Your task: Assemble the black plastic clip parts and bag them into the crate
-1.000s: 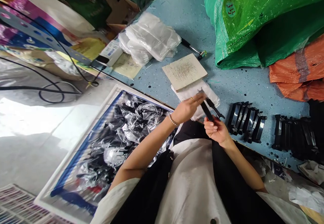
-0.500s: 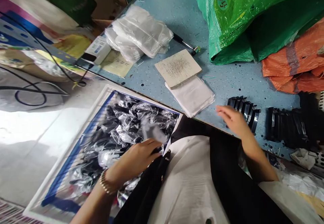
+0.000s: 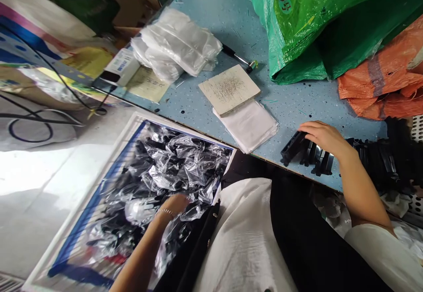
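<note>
My right hand [image 3: 325, 137] grips the top end of a long black plastic part [image 3: 292, 147], which tilts at the left of a short row of similar black parts [image 3: 321, 162] on the table. My left hand [image 3: 176, 204] is low over the crate, among black parts in clear bags [image 3: 165, 168]. Its fingers are blurred and partly hidden, so I cannot see whether it holds anything. A stack of clear plastic bags [image 3: 253, 127] lies at the table's front edge, partly under a speckled beige block [image 3: 229, 89].
The white-rimmed crate [image 3: 79, 204] stands against the blue table [image 3: 291, 102]. Farther back are bundled plastic bags [image 3: 181, 41], a screwdriver-like tool [image 3: 239, 57] and a white box [image 3: 122, 66]. A green sack [image 3: 297, 54] and an orange sack [image 3: 373, 78] lie at the right.
My right hand has moved right to the row and taken hold of a black part. My left hand has dropped lower into the crate, and the bagged item near it has left its fingers.
</note>
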The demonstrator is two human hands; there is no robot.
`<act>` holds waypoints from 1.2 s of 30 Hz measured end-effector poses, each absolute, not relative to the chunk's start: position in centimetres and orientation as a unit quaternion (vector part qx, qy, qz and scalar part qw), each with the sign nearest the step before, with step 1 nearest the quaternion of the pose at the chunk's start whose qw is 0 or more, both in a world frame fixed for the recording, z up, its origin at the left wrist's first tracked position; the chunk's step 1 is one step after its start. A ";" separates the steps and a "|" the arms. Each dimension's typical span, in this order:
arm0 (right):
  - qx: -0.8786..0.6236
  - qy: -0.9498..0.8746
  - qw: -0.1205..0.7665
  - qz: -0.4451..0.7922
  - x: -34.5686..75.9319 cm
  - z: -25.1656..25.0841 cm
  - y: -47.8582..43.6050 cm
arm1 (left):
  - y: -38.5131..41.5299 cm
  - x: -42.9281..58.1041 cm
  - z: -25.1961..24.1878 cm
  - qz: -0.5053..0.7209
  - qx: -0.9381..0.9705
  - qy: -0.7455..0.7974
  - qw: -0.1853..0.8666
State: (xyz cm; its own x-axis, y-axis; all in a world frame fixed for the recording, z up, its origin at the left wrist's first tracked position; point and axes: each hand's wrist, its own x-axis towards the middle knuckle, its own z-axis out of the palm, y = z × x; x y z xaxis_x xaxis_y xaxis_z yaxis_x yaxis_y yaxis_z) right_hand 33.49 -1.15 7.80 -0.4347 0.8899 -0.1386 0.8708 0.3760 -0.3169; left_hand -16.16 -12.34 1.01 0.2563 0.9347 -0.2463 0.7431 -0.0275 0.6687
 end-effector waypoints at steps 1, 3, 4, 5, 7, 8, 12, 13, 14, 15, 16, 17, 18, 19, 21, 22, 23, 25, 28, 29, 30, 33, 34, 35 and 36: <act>-0.545 -0.816 0.047 0.188 33.5 8.4 -1.6 | -11.3 -15.4 0.8 0.138 0.712 0.593 0.350; -0.570 -0.783 0.105 0.224 33.3 8.9 -2.5 | -8.7 -12.2 0.7 0.169 0.749 0.566 0.300; -0.581 -0.763 0.142 0.246 33.0 8.8 -3.1 | -7.2 -9.8 0.8 0.191 0.774 0.544 0.262; -0.591 -0.739 0.182 0.268 32.6 8.4 -3.6 | -5.5 -7.2 0.9 0.209 0.797 0.522 0.220; -0.615 -0.673 0.258 0.319 31.6 7.2 -4.7 | -2.4 -2.0 1.0 0.213 0.829 0.494 0.154; -0.628 -0.632 0.290 0.349 31.1 6.5 -5.2 | -0.9 0.0 0.9 0.199 0.840 0.485 0.143; -0.632 -0.437 0.390 0.507 28.9 4.9 -7.4 | 3.6 2.6 0.2 0.204 0.802 0.513 0.228; -0.618 -0.394 0.409 0.544 28.4 4.8 -7.8 | 4.4 2.1 0.0 0.212 0.768 0.534 0.283; -0.600 -0.359 0.423 0.576 27.9 4.9 -8.2 | 5.2 1.4 -0.1 0.219 0.726 0.552 0.346; -0.580 -0.332 0.433 0.605 27.3 5.0 -8.5 | 5.9 0.6 -0.2 0.226 0.680 0.562 0.414; -0.560 -0.309 0.441 0.630 26.7 5.0 -8.8 | 6.4 0.0 -0.2 0.234 0.632 0.562 0.479; -0.538 -0.286 0.447 0.655 26.0 5.0 -9.0 | 6.8 -0.6 -0.3 0.248 0.591 0.552 0.533; -0.513 -0.259 0.450 0.683 25.2 4.9 -9.2 | 7.0 -0.9 -0.4 0.268 0.559 0.538 0.572; -0.487 -0.225 0.450 0.714 24.4 4.7 -9.3 | 7.1 -1.1 -0.5 0.289 0.541 0.522 0.593; -0.435 -0.142 0.436 0.775 22.6 3.8 -9.4 | 7.0 -1.3 -0.8 0.313 0.561 0.500 0.581; -0.411 -0.100 0.421 0.803 21.7 3.2 -9.3 | 6.9 -1.3 -1.0 0.317 0.594 0.495 0.548; -0.388 -0.060 0.400 0.828 21.0 2.6 -9.3 | 6.8 -1.4 -1.2 0.316 0.635 0.492 0.505; -0.345 0.006 0.363 0.866 19.9 1.4 -9.1 | 6.4 -1.7 -1.3 0.308 0.713 0.480 0.407; -0.287 0.059 0.338 0.895 19.4 0.2 -8.6 | 5.1 -2.2 -0.8 0.296 0.793 0.443 0.295; -0.273 0.062 0.339 0.898 19.4 0.0 -8.4 | 4.3 -2.2 -0.3 0.295 0.813 0.425 0.268; -0.265 0.057 0.345 0.899 19.4 -0.1 -8.2 | 3.2 -2.1 0.3 0.298 0.831 0.401 0.244; -0.308 -0.015 0.374 0.875 19.2 0.2 -7.5 | -0.6 -1.3 2.7 0.337 0.870 0.299 0.202; -0.337 -0.047 0.384 0.858 19.1 0.4 -7.4 | -1.8 -1.1 3.5 0.353 0.873 0.270 0.203; -0.368 -0.079 0.395 0.838 18.9 0.8 -7.3 | -2.8 -0.9 4.2 0.366 0.872 0.250 0.209; -0.399 -0.112 0.405 0.815 18.7 1.1 -7.4 | -3.6 -0.9 4.8 0.376 0.869 0.239 0.215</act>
State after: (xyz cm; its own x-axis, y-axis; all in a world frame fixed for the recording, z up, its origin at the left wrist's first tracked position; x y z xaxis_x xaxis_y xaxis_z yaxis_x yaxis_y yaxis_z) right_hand 18.71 -7.43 1.12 -0.3532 0.7499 -0.5594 -0.5712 -0.6464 -0.5059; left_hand -0.86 -3.59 4.80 0.6029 0.5770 0.5509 0.2540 -0.7935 0.5530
